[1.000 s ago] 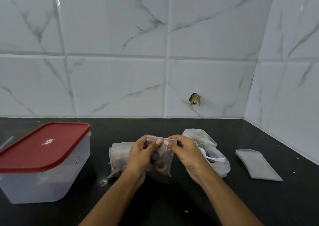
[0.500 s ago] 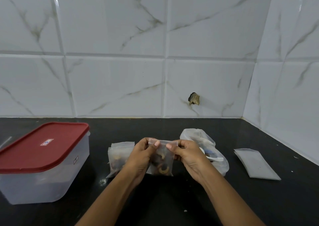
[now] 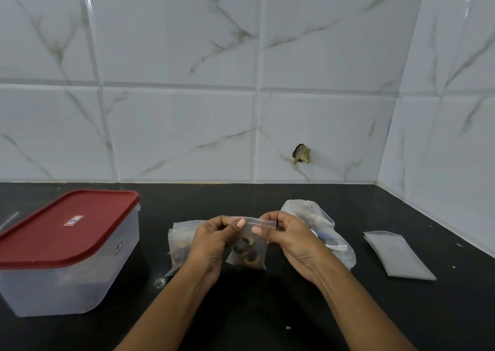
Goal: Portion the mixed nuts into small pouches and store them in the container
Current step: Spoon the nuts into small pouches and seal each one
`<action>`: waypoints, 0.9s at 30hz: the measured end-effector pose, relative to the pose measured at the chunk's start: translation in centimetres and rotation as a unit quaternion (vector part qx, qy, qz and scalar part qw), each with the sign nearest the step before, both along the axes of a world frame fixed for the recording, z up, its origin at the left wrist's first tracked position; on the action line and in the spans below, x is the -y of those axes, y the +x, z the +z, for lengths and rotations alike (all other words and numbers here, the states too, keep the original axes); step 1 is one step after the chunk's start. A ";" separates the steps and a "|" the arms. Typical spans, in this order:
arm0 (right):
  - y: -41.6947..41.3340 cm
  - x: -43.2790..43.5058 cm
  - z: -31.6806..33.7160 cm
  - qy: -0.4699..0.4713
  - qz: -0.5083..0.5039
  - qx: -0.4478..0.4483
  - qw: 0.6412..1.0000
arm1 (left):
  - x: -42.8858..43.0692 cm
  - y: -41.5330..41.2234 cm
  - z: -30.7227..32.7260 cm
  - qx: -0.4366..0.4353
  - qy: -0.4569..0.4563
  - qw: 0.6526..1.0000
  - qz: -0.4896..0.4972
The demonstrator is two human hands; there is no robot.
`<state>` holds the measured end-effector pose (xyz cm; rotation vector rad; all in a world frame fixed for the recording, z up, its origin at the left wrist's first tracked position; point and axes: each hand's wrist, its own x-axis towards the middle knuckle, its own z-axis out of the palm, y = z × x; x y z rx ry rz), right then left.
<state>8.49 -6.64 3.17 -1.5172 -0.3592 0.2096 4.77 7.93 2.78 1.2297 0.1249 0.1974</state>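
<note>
Left hand [image 3: 211,241] and right hand [image 3: 289,241] both pinched the pouch [image 3: 249,249] top, thumbs at twelve o'clock, fingers curled.

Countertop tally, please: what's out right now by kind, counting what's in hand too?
Container with red lid: 1
Filled pouch, pinched at its top by left hand and right hand: 1
Pile of filled pouches behind the left hand: 1 (number in it unclear)
Large plastic bag: 1
Flat stack of empty pouches: 1 (number unclear)
Total: 5
</note>
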 end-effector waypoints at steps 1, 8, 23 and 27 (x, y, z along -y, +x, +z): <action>0.0 0.0 0.0 -0.004 0.005 -0.001 1.000 | 0.0 0.0 0.0 -0.001 0.000 1.000 -0.008; 0.0 -0.6 -0.4 -0.049 -0.062 0.019 0.997 | 0.1 0.0 0.1 -0.001 -0.015 0.996 -0.088; -0.3 0.0 0.3 -0.020 -0.052 0.002 0.998 | -1.0 0.7 -0.3 0.029 0.057 0.998 -0.011; -0.2 -0.3 0.3 -0.006 -0.064 0.003 0.998 | -0.7 0.5 -0.1 0.023 0.063 0.997 -0.025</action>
